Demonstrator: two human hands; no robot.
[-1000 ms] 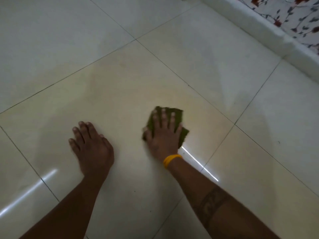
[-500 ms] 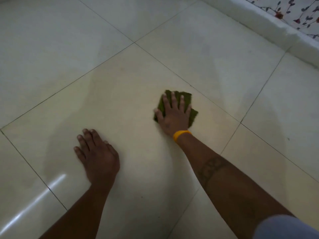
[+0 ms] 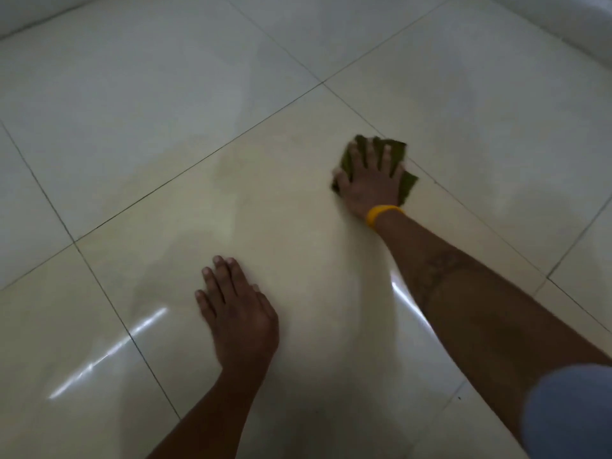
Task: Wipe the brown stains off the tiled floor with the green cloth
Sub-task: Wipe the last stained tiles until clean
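Your right hand (image 3: 371, 183): fingers spread flat, pressing the green cloth (image 3: 397, 154) onto the tiled floor (image 3: 139, 94) near a tile corner; yellow wristband (image 3: 381, 213). Your left hand (image 3: 238, 316): flat on the floor, holding nothing. Faint brown stain (image 3: 228, 167): left of the cloth.

A person's bare forearms are showing in the head view, the right hand (image 3: 371, 183) wearing a yellow band (image 3: 381, 214) snug at the wrist. A dark patterned tattoo (image 3: 433, 270) is wrapping around the right forearm, its design too blurred to read. A pale blue-grey sleeve (image 3: 569, 412) is covering the right upper arm. The left hand (image 3: 238, 313) is wearing nothing.
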